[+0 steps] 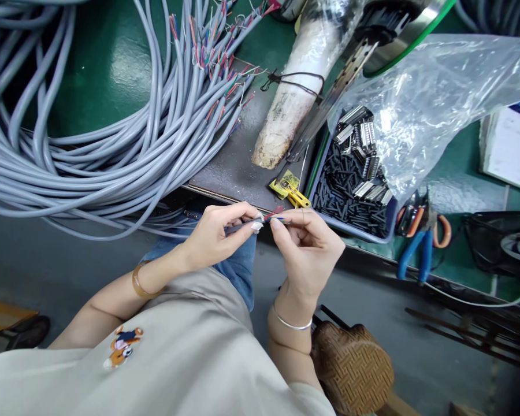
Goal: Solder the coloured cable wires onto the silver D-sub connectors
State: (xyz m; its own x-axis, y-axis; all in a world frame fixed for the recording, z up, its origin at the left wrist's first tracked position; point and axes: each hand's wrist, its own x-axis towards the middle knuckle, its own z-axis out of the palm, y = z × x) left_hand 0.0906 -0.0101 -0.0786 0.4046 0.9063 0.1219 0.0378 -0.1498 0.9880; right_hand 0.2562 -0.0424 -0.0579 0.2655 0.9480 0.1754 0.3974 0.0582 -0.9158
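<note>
My left hand (219, 234) is closed around the end of a grey cable (238, 227), with white wrapping on the thumb and finger tips. Thin coloured wires (274, 215) fan out of the cable end between my hands. My right hand (305, 240) pinches at these wires; a short dark piece shows by its fingertips, too small to name for sure. Just beyond my hands, at the bench edge, lies a small yellow tool (295, 193). A blue bin (387, 237) beside my right hand holds many short black sleeves (338, 193) and metal connectors (368, 136).
A large bundle of grey cables (125, 167) with stripped ends covers the left of the bench. Behind my hands stand a plastic-wrapped roll (294, 95) and a soldering wire spool (409, 40). Blue-handled cutters (416, 254) lie right of the bin. A woven stool (359, 370) is below.
</note>
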